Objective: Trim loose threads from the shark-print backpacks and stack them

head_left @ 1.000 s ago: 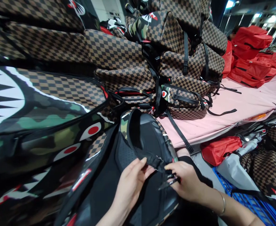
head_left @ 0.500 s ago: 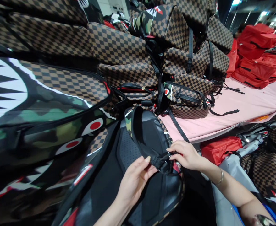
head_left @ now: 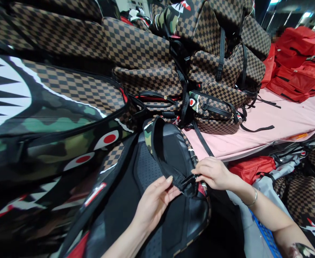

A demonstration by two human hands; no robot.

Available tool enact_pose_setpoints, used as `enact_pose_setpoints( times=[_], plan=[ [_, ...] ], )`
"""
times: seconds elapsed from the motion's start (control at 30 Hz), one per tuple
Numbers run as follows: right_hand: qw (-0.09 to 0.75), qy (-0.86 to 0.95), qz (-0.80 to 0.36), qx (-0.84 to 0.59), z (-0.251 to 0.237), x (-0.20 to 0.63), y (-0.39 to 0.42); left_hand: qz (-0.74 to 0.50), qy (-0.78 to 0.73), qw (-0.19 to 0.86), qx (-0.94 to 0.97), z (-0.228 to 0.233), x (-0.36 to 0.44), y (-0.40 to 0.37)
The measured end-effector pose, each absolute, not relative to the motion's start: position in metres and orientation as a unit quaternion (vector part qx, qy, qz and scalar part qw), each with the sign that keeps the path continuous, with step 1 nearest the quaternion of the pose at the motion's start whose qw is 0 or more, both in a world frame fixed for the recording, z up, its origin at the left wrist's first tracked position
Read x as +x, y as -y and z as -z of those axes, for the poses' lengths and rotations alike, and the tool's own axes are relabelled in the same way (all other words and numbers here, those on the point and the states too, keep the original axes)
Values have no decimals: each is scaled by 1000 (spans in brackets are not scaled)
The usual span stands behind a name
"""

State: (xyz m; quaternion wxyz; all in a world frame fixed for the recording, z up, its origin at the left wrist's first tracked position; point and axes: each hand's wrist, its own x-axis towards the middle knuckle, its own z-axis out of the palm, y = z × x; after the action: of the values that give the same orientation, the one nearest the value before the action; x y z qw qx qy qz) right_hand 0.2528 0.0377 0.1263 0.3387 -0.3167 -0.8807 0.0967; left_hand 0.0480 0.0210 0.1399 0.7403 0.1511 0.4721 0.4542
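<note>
A backpack (head_left: 152, 208) lies with its black padded back panel facing me, brown-and-black checks along its edge. One of its shoulder straps (head_left: 159, 152), partly camouflage-patterned, curves down from the top. My left hand (head_left: 157, 197) is closed on the lower end of this strap, thumb on top and fingers beneath. To the right, my right hand (head_left: 211, 173) pinches a thin black webbing strap (head_left: 191, 178) by the strap's end. Its fingertips partly hide the webbing, and the exact fitting there cannot be made out.
Checkered backpacks (head_left: 138, 46) are piled behind and to the left, some with shark-face prints. Red bags (head_left: 294, 68) stand on the pink-covered table (head_left: 259, 118) at right. Below its edge lie a red bag (head_left: 251, 168), grey material and more checkered bags (head_left: 300, 193).
My right hand has shifted slightly upward with the webbing, which now shows more plainly between the hands. The left hand keeps its hold on the strap. The view has tilted slightly.
</note>
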Motion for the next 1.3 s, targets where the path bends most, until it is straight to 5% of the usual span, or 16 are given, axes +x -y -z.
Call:
enact_pose_setpoints(
  times=[0.17, 0.97, 1.13, 1.3],
  plan=[
    [391, 854, -233, -254, -132, 245, -34, -451, -477, 741, 141, -142, 48, -22],
    [312, 875, -142, -343, -129, 246, -36, -439, -474, 744, 171, -139, 48, -21],
    [378, 788, -240, -423, -121, 258, -25, -440, -504, 726, 158, -137, 46, -23],
    [334, 761, -337, -442, -107, 268, 11, -443, -509, 711, 198, -132, 45, -25]
  ],
)
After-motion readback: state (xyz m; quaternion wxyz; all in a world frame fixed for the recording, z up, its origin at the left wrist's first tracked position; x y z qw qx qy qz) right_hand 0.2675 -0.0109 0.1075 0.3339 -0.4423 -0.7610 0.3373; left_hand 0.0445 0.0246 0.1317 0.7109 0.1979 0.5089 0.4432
